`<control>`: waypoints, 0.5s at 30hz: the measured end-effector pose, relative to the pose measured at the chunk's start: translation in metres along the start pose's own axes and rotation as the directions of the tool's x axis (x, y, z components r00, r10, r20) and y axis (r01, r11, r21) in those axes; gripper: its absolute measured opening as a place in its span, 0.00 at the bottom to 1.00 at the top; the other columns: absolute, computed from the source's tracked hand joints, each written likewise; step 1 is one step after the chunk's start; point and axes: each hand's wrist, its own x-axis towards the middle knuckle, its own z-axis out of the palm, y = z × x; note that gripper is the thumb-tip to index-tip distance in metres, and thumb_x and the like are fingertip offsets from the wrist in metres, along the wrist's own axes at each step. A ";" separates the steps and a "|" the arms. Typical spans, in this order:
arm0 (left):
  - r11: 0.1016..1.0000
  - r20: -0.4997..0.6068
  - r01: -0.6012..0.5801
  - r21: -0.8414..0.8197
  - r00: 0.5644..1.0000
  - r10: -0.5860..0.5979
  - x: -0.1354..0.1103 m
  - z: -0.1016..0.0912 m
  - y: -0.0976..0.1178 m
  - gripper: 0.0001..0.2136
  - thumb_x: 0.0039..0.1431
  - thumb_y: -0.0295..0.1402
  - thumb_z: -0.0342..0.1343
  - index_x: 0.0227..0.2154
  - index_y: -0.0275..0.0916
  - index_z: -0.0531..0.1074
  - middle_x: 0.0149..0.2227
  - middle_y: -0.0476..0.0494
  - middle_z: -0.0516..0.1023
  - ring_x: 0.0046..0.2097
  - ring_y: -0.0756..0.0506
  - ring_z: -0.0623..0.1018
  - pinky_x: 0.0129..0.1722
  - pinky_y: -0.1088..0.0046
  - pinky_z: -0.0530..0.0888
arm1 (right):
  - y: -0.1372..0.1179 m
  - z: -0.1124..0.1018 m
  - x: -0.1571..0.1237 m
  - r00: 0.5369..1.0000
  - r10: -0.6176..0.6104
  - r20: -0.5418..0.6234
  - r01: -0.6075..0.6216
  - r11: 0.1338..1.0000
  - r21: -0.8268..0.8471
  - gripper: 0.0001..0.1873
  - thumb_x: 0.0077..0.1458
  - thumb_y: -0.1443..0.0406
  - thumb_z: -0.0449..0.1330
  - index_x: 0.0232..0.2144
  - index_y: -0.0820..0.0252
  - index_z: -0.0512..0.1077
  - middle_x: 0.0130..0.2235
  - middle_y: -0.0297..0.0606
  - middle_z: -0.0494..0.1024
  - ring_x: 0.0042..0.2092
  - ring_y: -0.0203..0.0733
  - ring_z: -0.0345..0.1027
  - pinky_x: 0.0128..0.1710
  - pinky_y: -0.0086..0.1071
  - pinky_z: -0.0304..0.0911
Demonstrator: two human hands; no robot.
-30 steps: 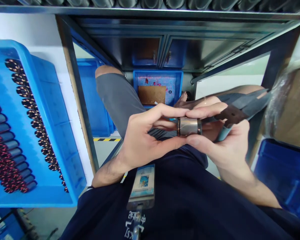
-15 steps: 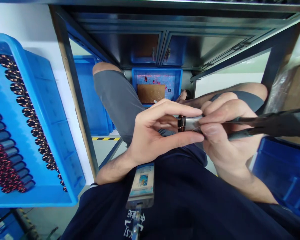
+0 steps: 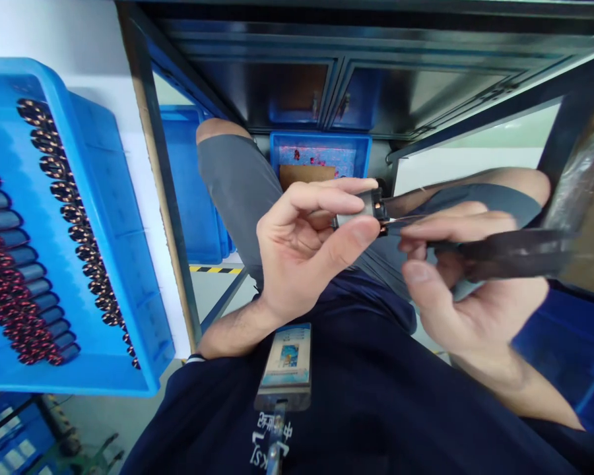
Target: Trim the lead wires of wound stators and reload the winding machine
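Note:
My left hand (image 3: 301, 247) pinches a motor stator (image 3: 352, 210) between thumb and fingers. It is a small grey metal cylinder whose black slotted end, with copper windings, faces right. A thin wire (image 3: 400, 218) runs from that end toward my right fingers. My right hand (image 3: 468, 277) is curled round a dark hand tool (image 3: 517, 254), which lies across the palm and points right. The tool is blurred and its working end is hidden. Whether the right fingertips grip the wire is unclear.
At left, a blue bin (image 3: 101, 152) holds rows of similar stators, some with red windings. Below the dark cabinet (image 3: 272, 86), a blue tray (image 3: 321, 142) holds cardboard and red scraps. My knees are on either side of it. Another blue bin (image 3: 569, 356) stands at lower right.
The stator has been turned so its wound end faces right instead of left. My right hand has drawn away from it to the right, still with the tool.

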 end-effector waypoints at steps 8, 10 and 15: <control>0.982 0.000 -0.089 0.169 0.996 0.091 -0.001 0.006 0.015 0.20 0.80 0.59 0.75 0.52 0.50 0.83 0.61 0.50 0.93 0.62 0.36 0.95 0.52 0.54 0.97 | -0.001 -0.003 0.009 0.987 -0.138 0.083 0.145 0.986 -0.088 0.32 0.61 0.74 0.70 0.64 0.45 0.87 0.54 0.38 0.93 0.53 0.55 0.89 0.56 0.50 0.88; 0.969 -0.005 -0.122 0.213 0.992 0.126 -0.001 0.009 0.022 0.17 0.79 0.55 0.77 0.50 0.49 0.84 0.59 0.52 0.94 0.58 0.39 0.95 0.50 0.58 0.97 | -0.006 -0.007 0.011 0.988 -0.106 0.113 0.118 0.987 -0.110 0.33 0.61 0.74 0.70 0.64 0.45 0.87 0.54 0.40 0.93 0.52 0.57 0.89 0.55 0.51 0.88; 0.946 -0.006 -0.219 0.239 0.974 0.227 -0.002 0.007 0.027 0.10 0.79 0.46 0.79 0.49 0.50 0.87 0.57 0.52 0.94 0.56 0.41 0.95 0.48 0.60 0.96 | -0.015 -0.018 0.010 0.989 -0.067 0.133 0.096 0.971 -0.220 0.27 0.64 0.73 0.70 0.60 0.44 0.87 0.42 0.33 0.90 0.39 0.49 0.83 0.42 0.46 0.82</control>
